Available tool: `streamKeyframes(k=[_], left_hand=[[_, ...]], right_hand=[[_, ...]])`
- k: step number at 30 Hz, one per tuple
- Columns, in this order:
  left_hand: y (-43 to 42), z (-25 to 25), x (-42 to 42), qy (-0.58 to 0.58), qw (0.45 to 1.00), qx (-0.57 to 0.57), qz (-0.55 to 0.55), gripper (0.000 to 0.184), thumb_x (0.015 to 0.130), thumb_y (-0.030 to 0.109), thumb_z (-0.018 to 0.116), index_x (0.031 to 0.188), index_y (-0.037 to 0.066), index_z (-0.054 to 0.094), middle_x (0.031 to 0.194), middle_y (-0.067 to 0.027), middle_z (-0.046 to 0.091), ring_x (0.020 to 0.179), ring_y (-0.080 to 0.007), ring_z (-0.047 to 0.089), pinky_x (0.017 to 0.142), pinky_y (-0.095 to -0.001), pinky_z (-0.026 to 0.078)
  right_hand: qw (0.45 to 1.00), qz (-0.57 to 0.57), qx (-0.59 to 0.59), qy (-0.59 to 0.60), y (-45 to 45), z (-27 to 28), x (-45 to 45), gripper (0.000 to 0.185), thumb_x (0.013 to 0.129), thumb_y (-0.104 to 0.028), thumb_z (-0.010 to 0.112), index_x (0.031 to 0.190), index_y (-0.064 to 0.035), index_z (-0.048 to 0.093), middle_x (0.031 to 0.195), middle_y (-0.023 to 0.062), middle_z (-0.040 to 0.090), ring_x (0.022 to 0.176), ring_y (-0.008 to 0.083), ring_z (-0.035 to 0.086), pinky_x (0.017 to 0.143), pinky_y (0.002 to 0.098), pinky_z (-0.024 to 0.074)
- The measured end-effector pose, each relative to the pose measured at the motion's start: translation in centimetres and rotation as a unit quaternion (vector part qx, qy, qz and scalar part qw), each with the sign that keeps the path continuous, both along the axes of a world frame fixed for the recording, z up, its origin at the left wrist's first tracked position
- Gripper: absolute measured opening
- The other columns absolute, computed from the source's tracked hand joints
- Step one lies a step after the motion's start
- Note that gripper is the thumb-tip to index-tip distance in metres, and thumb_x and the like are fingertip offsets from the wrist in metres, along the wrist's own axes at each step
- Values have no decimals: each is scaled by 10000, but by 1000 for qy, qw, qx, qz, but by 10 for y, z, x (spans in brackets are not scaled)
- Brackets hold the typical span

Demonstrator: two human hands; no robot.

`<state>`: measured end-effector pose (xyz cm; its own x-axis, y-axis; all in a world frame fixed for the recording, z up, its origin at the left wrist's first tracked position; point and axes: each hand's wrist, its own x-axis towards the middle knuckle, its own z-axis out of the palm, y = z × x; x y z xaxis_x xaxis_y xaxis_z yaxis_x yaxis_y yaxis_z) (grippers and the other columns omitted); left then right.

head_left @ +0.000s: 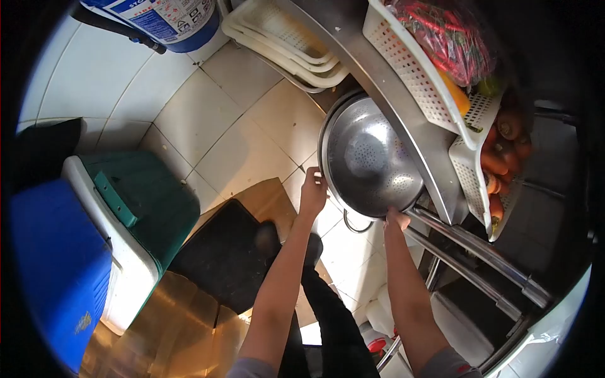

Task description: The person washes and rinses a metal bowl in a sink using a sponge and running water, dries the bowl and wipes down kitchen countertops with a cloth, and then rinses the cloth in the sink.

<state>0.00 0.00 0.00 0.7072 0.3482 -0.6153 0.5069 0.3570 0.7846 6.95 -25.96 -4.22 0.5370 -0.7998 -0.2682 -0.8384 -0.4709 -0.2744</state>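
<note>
Metal gleams on the colander point(370, 159), at 2 o'clock from the middle of the view, its pierced inside facing up and its far edge partly covered by a steel shelf point(416, 126). On its rim, the right hand point(397, 219) closes at 5 o'clock, thumb over the edge. The left hand point(314, 186) is at 8 o'clock, fingers bent beside the rim; I cannot tell how firmly it holds. A loop point(354, 230) shows below the rim, between the hands.

White trays point(291, 58) lie nested at 12 o'clock. Bagged chillies point(444, 38) fill a white basket point(409, 70) at 1 o'clock; carrots point(502, 162) fill a second basket point(471, 183) towards 3. A blue bucket point(170, 25) is at 11, a green bin point(167, 201) at 9 and a blue bin point(57, 258) at 8. Towards 7, a black mat point(220, 258) lies on the floor point(242, 148).
</note>
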Motion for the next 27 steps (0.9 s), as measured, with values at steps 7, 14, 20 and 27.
streamKeyframes(k=[7, 14, 20, 27], left_hand=[[-4, 7, -16, -28, 992, -120, 38, 142, 843, 143, 494, 833, 26, 415, 738, -54, 502, 620, -102, 503, 522, -247, 472], [15, -6, -60, -39, 958, 275, -76, 211, 783, 86, 514, 973, 12, 566, 736, -22, 584, 753, -108, 531, 614, -261, 427], [38, 66, -89, 117, 981, 135, 77, 219, 725, 111, 545, 884, -38, 571, 705, -97, 589, 653, -133, 540, 603, -307, 426], [75, 148, -213, 149, 956, 189, 169, 216, 724, 63, 528, 885, -78, 560, 761, -114, 610, 701, -127, 521, 657, -291, 423]], right_hand=[[898, -85, 430, -34, 5, 104, 3, 81, 669, -75, 564, 717, -40, 509, 658, 50, 509, 506, 159, 471, 476, 287, 425], [849, -141, 497, -113, 38, 143, -44, 120, 678, -49, 485, 791, -45, 529, 800, 59, 554, 682, 183, 545, 595, 309, 476], [708, -117, 654, -242, 66, 111, -15, 166, 661, -39, 486, 811, -63, 552, 886, 60, 573, 869, 221, 545, 816, 363, 445], [710, -183, 643, -222, 80, 41, 44, 215, 817, -246, 447, 898, -57, 513, 787, 113, 534, 750, 271, 530, 737, 396, 469]])
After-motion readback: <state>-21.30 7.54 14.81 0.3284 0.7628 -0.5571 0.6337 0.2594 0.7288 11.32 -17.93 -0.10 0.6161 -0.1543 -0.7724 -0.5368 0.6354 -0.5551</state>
